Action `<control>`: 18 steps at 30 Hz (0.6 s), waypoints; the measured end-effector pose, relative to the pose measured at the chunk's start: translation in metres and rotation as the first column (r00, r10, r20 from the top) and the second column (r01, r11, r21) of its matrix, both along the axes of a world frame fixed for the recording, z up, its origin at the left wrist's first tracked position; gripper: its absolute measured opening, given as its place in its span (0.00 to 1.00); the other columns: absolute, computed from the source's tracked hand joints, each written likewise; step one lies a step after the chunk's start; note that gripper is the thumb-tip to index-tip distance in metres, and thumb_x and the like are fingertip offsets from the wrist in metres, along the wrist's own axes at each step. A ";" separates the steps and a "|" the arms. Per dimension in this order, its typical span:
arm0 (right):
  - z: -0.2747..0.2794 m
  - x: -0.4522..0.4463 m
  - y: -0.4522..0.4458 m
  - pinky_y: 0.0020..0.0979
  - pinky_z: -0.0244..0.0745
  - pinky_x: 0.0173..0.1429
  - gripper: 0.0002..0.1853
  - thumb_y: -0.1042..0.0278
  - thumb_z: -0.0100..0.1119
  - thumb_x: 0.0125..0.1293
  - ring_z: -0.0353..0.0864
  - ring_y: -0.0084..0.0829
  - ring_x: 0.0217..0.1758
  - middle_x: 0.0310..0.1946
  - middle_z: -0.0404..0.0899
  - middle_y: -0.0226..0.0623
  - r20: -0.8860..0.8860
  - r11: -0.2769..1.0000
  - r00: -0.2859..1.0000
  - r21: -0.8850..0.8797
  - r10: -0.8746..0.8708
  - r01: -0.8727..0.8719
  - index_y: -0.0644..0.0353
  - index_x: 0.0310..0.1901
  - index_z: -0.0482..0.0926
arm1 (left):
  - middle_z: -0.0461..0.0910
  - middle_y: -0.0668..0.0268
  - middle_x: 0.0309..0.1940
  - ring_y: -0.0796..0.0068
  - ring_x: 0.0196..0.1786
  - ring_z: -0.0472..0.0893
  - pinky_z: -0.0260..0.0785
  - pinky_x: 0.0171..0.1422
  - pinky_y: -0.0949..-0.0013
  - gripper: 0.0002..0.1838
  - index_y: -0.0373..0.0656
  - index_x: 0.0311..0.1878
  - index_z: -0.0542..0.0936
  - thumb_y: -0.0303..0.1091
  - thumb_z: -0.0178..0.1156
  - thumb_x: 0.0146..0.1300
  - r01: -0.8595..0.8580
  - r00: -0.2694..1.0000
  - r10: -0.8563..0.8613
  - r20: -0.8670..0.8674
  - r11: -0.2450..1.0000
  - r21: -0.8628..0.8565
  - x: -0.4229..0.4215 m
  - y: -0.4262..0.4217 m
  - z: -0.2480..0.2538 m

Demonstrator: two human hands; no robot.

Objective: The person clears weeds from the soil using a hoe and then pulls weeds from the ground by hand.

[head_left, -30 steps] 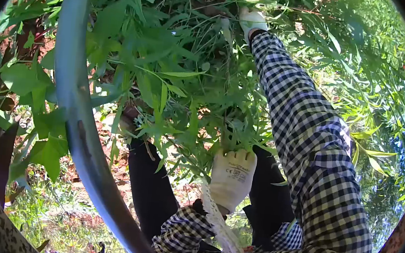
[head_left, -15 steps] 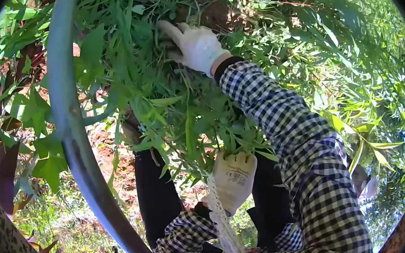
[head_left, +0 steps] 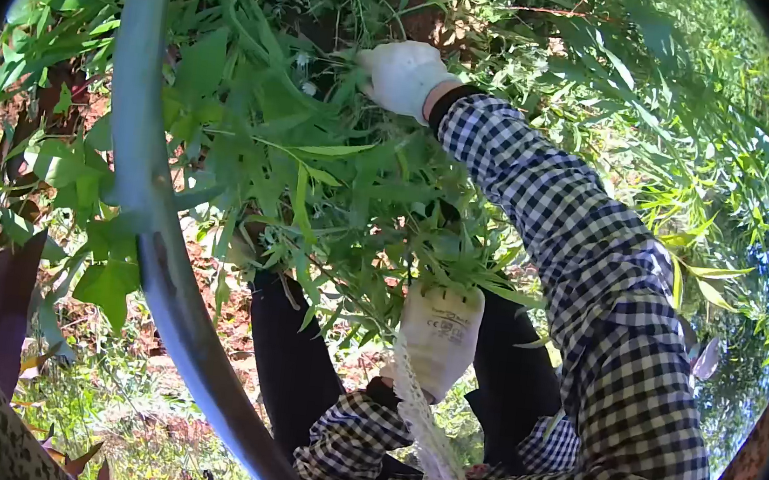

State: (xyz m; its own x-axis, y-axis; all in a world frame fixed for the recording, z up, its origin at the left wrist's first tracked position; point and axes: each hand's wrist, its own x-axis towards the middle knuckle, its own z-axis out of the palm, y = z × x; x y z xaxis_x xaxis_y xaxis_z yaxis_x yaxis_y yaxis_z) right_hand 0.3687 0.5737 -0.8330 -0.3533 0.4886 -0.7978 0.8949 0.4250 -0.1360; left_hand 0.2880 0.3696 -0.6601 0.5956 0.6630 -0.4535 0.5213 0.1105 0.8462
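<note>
My right hand point(head_left: 405, 78), in a white glove, is closed around green stems low among the weeds point(head_left: 325, 93) in the upper middle. Leaves cover its fingertips in part. Lower down, between my dark-trousered legs, my left hand point(head_left: 438, 335) wears a pale glove with print on its back. It is closed on a bunch of leafy weeds point(head_left: 376, 230), which spreads up and left from it. Its fingers are mostly hidden under the leaves.
A curved grey bar point(head_left: 139, 121) crosses the left side close to the camera. Broad-leaved plants point(head_left: 108, 281) and reddish soil point(head_left: 195, 300) lie beyond it. A speckled pale strap point(head_left: 426, 422) hangs at the bottom. Dense foliage point(head_left: 661, 110) fills the right.
My right hand has gone from spread fingers to a closed grip on stems, shifting slightly right and staying low in the weeds. My left hand stays almost in place with its bunch.
</note>
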 end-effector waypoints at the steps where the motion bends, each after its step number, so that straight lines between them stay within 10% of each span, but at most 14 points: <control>1: 0.001 0.009 -0.004 0.42 0.77 0.41 0.16 0.56 0.55 0.59 0.81 0.44 0.39 0.33 0.81 0.41 0.000 0.992 0.992 -0.012 0.123 -0.123 0.56 0.44 0.77 | 0.77 0.60 0.38 0.62 0.42 0.77 0.61 0.54 0.56 0.14 0.43 0.47 0.74 0.38 0.54 0.59 0.006 1.000 -0.006 -0.006 1.000 0.025 0.000 0.002 0.001; 7: 0.023 0.028 -0.039 0.40 0.77 0.39 0.10 0.65 0.58 0.49 0.83 0.42 0.35 0.32 0.83 0.43 0.064 0.631 0.709 -0.517 0.702 -0.578 0.59 0.32 0.83 | 0.76 0.64 0.32 0.64 0.37 0.77 0.62 0.51 0.56 0.08 0.47 0.39 0.72 0.36 0.55 0.57 0.064 0.998 -0.064 -0.020 0.997 -0.041 0.002 0.007 0.005; 10: 0.008 0.035 -0.040 0.40 0.76 0.42 0.13 0.62 0.50 0.64 0.81 0.43 0.38 0.37 0.81 0.44 -0.003 0.671 0.821 -0.574 0.571 -0.469 0.61 0.41 0.80 | 0.76 0.64 0.33 0.64 0.38 0.77 0.62 0.52 0.55 0.09 0.46 0.41 0.73 0.36 0.55 0.57 0.045 0.999 -0.045 0.001 0.998 -0.039 0.001 0.005 0.004; 14: -0.008 0.009 -0.014 0.39 0.76 0.48 0.21 0.59 0.47 0.66 0.79 0.41 0.48 0.51 0.76 0.45 0.120 0.998 0.992 -0.057 0.046 -0.040 0.50 0.60 0.68 | 0.76 0.63 0.35 0.63 0.39 0.77 0.62 0.55 0.55 0.12 0.45 0.43 0.74 0.36 0.56 0.57 0.051 0.998 -0.050 -0.045 0.998 0.023 0.000 0.005 0.004; 18: -0.021 -0.031 -0.019 0.39 0.70 0.58 0.31 0.69 0.52 0.64 0.63 0.39 0.67 0.71 0.51 0.36 0.035 0.917 0.934 0.178 0.356 -0.356 0.44 0.68 0.58 | 0.75 0.64 0.36 0.66 0.39 0.76 0.61 0.55 0.56 0.11 0.45 0.43 0.73 0.35 0.54 0.57 0.080 0.997 -0.081 -0.011 0.996 -0.039 -0.001 0.009 0.005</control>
State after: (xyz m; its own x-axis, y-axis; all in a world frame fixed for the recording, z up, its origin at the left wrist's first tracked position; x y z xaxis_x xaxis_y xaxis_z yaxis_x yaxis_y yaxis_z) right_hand 0.3382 0.5543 -0.8540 -0.5287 0.4655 -0.7098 0.6804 0.7324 -0.0264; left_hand 0.2871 0.3791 -0.6551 0.6406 0.5952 -0.4852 0.5401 0.1000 0.8357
